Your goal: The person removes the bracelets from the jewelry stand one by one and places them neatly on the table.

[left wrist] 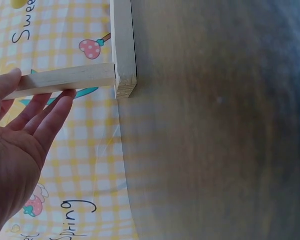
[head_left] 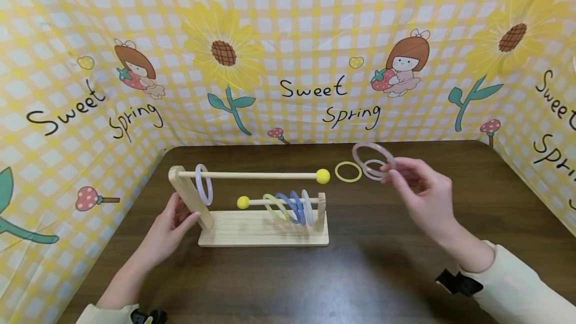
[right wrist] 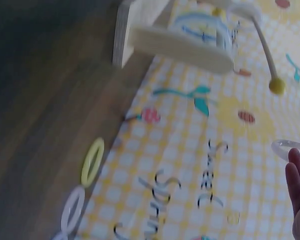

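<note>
Dark wood-grain bench (head_left: 360, 274), backed by a glossy yellow-check cloth (head_left: 315, 24) printed with sunflowers and "Sweet Spring". Wooden rack (head_left: 263, 236) sits mid-bench: flat plank base, two upright posts, two round dowels tipped with yellow balls. One pale lilac ring (head_left: 203, 184) hangs on the upper dowel; four smooth plastic rings (head_left: 290, 206) on the lower dowel: one yellow-green, two blue, one whitish. Left hand (head_left: 168, 231) rests against the rack's left post, fingers (left wrist: 49, 112) straight and loose, gripping nothing. Right hand (head_left: 420, 196), right of the rack and raised above the bench, pinches one pinkish translucent ring (head_left: 373, 156) at its fingertips. Two rings lie flat on the bench right of the rack: yellow ring (head_left: 348, 172) and clear ring (head_left: 373, 168) beside it.
</note>
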Demonstrator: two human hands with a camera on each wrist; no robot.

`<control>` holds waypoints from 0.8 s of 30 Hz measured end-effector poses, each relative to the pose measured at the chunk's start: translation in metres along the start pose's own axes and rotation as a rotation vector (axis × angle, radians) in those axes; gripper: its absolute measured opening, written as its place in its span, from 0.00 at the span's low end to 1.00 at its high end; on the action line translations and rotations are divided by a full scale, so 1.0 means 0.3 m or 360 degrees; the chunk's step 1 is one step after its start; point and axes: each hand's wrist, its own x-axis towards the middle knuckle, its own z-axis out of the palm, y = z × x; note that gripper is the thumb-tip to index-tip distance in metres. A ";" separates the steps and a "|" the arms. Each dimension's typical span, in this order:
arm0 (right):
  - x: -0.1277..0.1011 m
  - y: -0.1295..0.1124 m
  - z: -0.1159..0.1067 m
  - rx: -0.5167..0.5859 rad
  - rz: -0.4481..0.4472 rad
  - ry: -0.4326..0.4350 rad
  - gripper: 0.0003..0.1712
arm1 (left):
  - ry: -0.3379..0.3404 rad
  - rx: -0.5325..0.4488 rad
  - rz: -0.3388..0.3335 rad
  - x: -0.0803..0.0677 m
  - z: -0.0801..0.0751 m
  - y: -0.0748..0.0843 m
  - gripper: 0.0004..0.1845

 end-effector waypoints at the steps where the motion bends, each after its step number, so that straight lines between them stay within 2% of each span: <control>1: 0.003 0.006 -0.014 -0.0023 -0.0005 0.0022 0.15 | -0.0001 -0.0001 0.0001 0.000 0.000 -0.001 0.29; 12: 0.018 0.069 -0.143 -0.0251 0.0003 0.0233 0.10 | 0.0000 -0.0010 -0.0001 0.001 0.001 0.002 0.28; 18: 0.025 0.117 -0.208 -0.0427 0.0040 0.0225 0.14 | 0.0002 -0.0011 -0.0006 0.000 0.001 0.003 0.29; 24: 0.017 0.187 -0.263 -0.0732 0.0123 0.0207 0.14 | -0.0006 -0.0012 -0.0017 -0.001 0.001 0.003 0.29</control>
